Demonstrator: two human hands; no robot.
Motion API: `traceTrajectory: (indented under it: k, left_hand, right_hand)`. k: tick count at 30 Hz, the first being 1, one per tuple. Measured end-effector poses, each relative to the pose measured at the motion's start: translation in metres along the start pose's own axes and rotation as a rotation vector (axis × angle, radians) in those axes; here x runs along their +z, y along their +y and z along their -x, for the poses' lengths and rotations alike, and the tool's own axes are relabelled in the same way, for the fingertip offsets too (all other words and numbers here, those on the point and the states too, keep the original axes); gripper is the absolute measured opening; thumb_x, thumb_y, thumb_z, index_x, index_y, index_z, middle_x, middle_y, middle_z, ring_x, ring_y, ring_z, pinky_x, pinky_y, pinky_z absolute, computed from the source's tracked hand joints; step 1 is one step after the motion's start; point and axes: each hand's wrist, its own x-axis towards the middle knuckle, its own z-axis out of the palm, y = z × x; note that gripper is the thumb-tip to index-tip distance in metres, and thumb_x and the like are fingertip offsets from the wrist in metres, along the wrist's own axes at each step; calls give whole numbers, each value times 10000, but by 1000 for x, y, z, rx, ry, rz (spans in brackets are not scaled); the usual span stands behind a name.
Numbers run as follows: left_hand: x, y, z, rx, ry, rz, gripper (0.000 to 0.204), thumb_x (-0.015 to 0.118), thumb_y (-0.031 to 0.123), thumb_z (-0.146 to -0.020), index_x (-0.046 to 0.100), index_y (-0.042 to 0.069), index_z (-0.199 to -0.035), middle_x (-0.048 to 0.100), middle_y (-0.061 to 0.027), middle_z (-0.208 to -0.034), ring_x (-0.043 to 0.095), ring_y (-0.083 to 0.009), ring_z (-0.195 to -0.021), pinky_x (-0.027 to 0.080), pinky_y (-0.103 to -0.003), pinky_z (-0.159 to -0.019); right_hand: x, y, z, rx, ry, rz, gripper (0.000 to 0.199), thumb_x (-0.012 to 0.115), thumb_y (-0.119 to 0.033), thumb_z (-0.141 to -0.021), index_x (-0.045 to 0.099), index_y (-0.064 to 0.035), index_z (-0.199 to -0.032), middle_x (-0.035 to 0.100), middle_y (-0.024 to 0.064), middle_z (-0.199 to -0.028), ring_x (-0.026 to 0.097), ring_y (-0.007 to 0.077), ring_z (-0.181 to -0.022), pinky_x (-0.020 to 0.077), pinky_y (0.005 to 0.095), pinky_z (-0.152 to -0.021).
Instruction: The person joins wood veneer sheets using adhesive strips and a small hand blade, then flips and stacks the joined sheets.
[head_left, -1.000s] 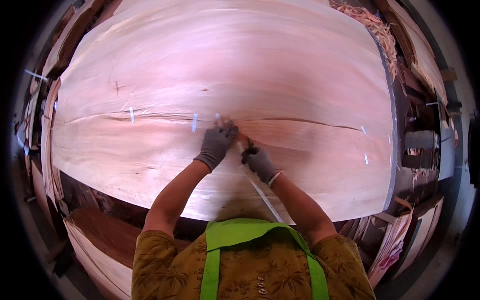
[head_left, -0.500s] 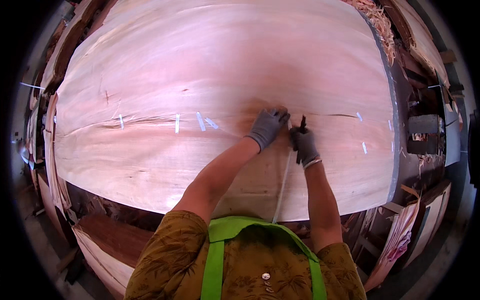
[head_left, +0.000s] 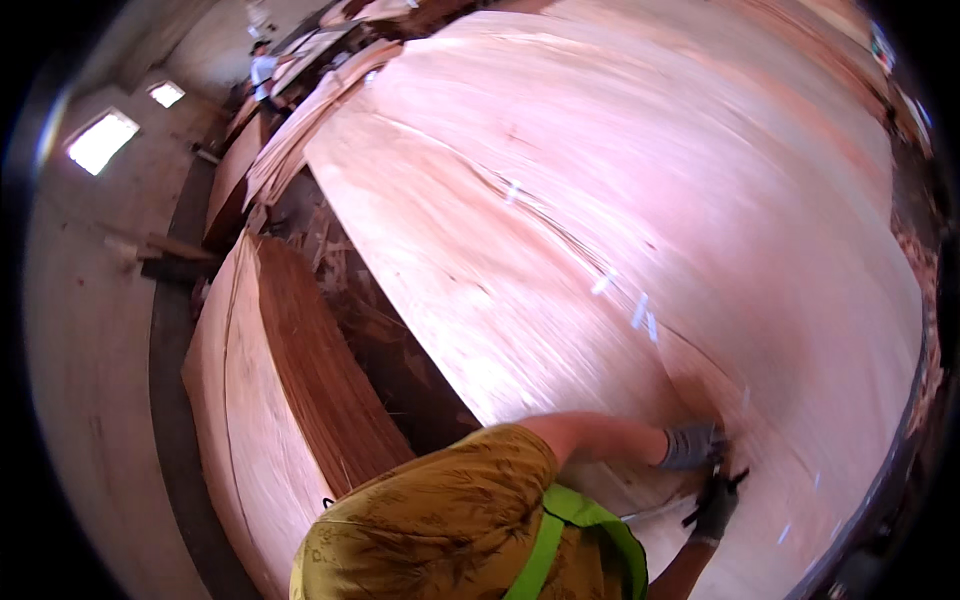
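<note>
A very large pale pink wood veneer sheet (head_left: pixel 620 170) fills the view. A long crack (head_left: pixel 560 235) runs across it, with short white tape pieces (head_left: pixel 640 310) stuck over it. My left hand (head_left: pixel 690 446), in a grey glove, lies pressed on the sheet at the crack's near end, holding nothing. My right hand (head_left: pixel 716 506), in a dark glove, is just below it and touching it. It is closed on a small dark tool and the end of a thin white tape strip (head_left: pixel 650 514) that trails back toward my body. The picture is blurred.
To the left, lower stacks of veneer (head_left: pixel 260 400) stand on a grey floor (head_left: pixel 90 350), with splintered wood scraps (head_left: pixel 350 310) in the gap between. Another person (head_left: pixel 263 68) stands far off at the top left by more stacks. The sheet's dark right edge (head_left: pixel 900 440) curves down.
My head has turned left, so the sheet now sits tilted at the right. Both hands have moved further right along the crack and stay close together.
</note>
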Motion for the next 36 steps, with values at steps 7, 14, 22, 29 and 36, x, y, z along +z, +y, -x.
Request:
traceTrajectory:
  k: [7, 14, 22, 29, 36]
  left_hand:
    - [-62, 17, -5, 169, -495, -437, 340, 557, 226, -789, 550, 132, -1115, 471, -70, -1220, 462, -244, -1120, 398, -414, -863]
    - [-193, -16, 159, -66, -122, -67, 495, 511, 185, -824, 425, 99, -1303, 361, -129, -1391, 397, -277, -1233, 359, -432, -957]
    - [-435, -12, 447, -543, 86, -110, 407, 502, 131, -788, 516, 77, -1191, 378, -142, -1368, 468, -297, -1159, 402, -393, -911]
    - [-510, -6, 584, -1025, 169, -393, 378, 538, 166, -775, 547, 111, -1148, 456, -121, -1305, 512, -285, -1105, 450, -410, -819]
    - [-588, -49, 646, -1117, 344, -416, 371, 532, 149, -790, 528, 100, -1158, 437, -158, -1307, 513, -317, -1075, 438, -422, -826]
  right_hand:
    - [63, 19, 72, 255, -70, 73, 182, 492, -135, -839, 453, -117, -662, 360, -25, -523, 350, 95, -358, 280, 231, -345]
    - [169, 20, 136, -264, -297, 420, 126, 496, -33, -815, 526, -26, -693, 545, 53, -596, 494, 128, -528, 395, 268, -512]
    - [415, 33, 247, -219, -713, 675, 190, 590, -169, -824, 588, 13, -877, 608, 120, -712, 575, 159, -682, 458, 331, -633]
    - [606, 22, 293, -562, -1101, 933, 223, 606, -262, -823, 609, -39, -806, 595, 176, -662, 554, 235, -530, 451, 367, -555]
    - [739, 12, 316, -573, -1285, 919, 230, 616, -247, -821, 613, -24, -877, 595, 98, -645, 509, 133, -556, 435, 312, -550]
